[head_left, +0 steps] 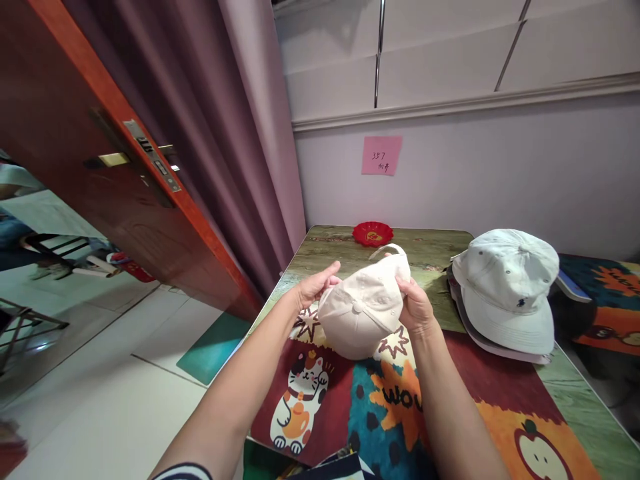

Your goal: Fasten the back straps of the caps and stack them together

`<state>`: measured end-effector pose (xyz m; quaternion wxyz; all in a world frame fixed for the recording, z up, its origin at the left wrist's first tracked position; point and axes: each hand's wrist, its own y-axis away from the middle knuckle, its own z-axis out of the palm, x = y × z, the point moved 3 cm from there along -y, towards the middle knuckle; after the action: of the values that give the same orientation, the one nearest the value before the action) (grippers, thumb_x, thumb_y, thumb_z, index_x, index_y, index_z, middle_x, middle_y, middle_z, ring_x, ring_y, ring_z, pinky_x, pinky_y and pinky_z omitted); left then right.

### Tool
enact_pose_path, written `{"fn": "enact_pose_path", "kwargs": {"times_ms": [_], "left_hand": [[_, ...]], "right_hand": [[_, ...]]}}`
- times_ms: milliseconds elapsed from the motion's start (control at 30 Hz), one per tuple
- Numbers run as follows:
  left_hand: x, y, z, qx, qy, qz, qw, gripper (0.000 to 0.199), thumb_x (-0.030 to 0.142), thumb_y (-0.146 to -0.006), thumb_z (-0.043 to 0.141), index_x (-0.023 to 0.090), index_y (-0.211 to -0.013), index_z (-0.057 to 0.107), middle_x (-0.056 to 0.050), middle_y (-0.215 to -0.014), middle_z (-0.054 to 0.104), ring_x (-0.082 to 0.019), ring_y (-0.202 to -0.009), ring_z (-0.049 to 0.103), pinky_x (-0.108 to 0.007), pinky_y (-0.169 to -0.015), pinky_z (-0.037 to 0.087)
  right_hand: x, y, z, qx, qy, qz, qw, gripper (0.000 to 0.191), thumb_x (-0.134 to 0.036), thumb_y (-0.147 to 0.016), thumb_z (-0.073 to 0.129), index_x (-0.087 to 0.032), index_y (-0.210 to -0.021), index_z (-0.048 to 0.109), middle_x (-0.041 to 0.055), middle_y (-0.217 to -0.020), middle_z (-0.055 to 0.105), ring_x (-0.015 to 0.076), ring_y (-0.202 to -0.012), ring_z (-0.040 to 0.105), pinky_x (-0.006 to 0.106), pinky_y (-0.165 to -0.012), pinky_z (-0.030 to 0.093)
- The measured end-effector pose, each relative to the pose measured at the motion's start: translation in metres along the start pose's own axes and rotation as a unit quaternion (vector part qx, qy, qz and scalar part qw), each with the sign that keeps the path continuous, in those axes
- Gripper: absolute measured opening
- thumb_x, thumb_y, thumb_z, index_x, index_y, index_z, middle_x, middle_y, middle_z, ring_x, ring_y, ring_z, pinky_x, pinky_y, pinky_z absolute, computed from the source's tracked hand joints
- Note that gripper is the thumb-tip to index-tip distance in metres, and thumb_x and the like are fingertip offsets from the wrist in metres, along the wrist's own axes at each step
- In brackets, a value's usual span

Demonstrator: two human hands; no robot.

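A cream cap [357,310] is held just above the table, its rounded crown towards me and its back strap loop at the upper right. My left hand [318,285] is at the cap's left edge, thumb raised and the other fingers partly hidden behind the fabric. My right hand [415,305] grips the right side, thumb on the outside. To the right, a white cap [507,293] with a small dark logo rests on a stack of other caps.
The table [580,380] has a colourful printed mat [320,427]. A red scalloped dish [373,233] sits at the back, below a pink note [381,155] on the wall. On the left are a purple curtain [235,133] and an open brown door [100,153].
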<state>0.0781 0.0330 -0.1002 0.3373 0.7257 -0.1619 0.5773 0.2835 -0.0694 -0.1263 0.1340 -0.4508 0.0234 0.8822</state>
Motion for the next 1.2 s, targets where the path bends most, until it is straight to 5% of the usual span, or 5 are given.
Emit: {"fn": "enact_pose_path", "kwargs": {"times_ms": [167,467,767,967,1200], "left_hand": [[0.007,0.006,0.016,-0.139,0.108,-0.058,0.983,0.051,0.061,-0.070,0.079,0.012,-0.082,0.074,-0.012,-0.080,0.074,-0.020,-0.070,0.067,-0.030,-0.068,0.052],[0.065,0.022,0.014,-0.010,0.038,0.164,0.986,0.023,0.034,-0.076,0.079,0.014,-0.082,0.070,-0.001,-0.080,0.065,-0.011,-0.074,0.058,-0.024,-0.075,0.045],[0.064,0.032,0.035,-0.003,0.057,0.148,0.987,0.030,0.040,-0.076,0.078,0.014,-0.078,0.065,0.000,-0.073,0.059,-0.009,-0.064,0.052,-0.022,-0.061,0.038],[0.087,0.002,0.034,0.047,0.018,0.148,0.988,0.036,0.042,-0.067,0.085,0.013,-0.081,0.069,-0.001,-0.075,0.062,-0.011,-0.066,0.054,-0.024,-0.063,0.041],[0.139,0.015,0.047,0.148,-0.214,0.368,0.893,0.012,0.030,-0.074,0.076,0.019,-0.078,0.077,-0.004,-0.102,0.074,-0.020,-0.099,0.062,-0.035,-0.096,0.043]], "right_hand": [[-0.015,0.002,0.003,0.020,0.018,-0.042,0.999,0.052,-0.042,-0.070,0.075,-0.028,-0.119,0.068,0.0023,-0.103,0.074,0.0231,-0.092,0.070,0.035,-0.084,0.056],[-0.034,0.004,-0.027,0.049,0.045,-0.100,0.993,0.061,-0.035,-0.058,0.090,-0.029,-0.115,0.069,-0.0032,-0.079,0.068,0.0157,-0.068,0.061,0.031,-0.072,0.053],[-0.056,0.015,-0.021,0.031,0.069,-0.091,0.993,0.039,-0.043,-0.068,0.086,-0.025,-0.099,0.073,-0.0006,-0.074,0.065,0.0146,-0.060,0.056,0.027,-0.057,0.047],[-0.056,0.011,-0.022,0.124,0.098,-0.182,0.970,0.029,-0.043,-0.078,0.079,-0.024,-0.099,0.071,-0.0001,-0.082,0.065,0.0131,-0.069,0.058,0.024,-0.064,0.051],[-0.066,0.012,-0.024,0.117,0.083,-0.300,0.943,0.020,-0.030,-0.077,0.078,-0.025,-0.092,0.065,0.0015,-0.098,0.070,0.0179,-0.096,0.065,0.036,-0.096,0.049]]}}
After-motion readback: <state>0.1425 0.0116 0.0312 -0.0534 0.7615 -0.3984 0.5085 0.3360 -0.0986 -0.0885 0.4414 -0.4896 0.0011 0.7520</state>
